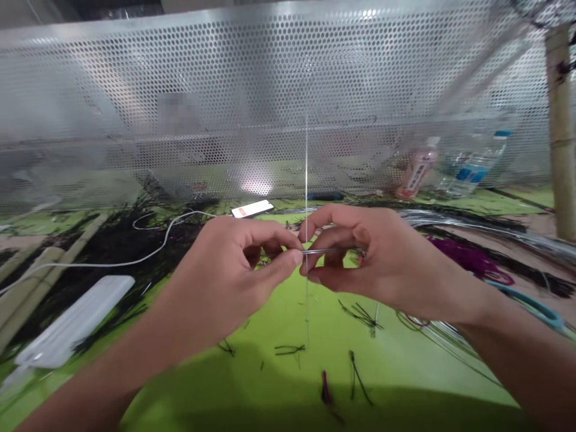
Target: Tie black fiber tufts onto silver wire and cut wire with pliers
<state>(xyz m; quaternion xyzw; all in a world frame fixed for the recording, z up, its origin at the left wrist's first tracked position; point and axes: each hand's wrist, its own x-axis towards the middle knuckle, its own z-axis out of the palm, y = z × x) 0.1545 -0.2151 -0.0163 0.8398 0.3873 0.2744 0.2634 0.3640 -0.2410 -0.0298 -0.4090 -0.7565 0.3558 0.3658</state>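
Thumb and forefinger of my left hand [252,264] are closed in a pinch on one end of a thin silvery wire [319,251]. My right hand [382,258] curls its fingers and thumb round the other end, and its palm side is partly hidden. Both sets of fingertips nearly meet above the green work surface [283,318]. A thin, pale upright line [306,168] crosses between them; I cannot tell what it is. Below lie several short bundles of dark strands [362,315] and a small purple-tipped piece [324,387].
A perforated metal panel [270,78] stands behind. A phone [252,209] and white power bank [76,318] lie left, with a white cable [157,255] and dark strands. On the right are wire coils [486,228], blue-handled scissors [535,303], purple strands [463,258], bottles [418,168] and a bamboo pole [562,138].
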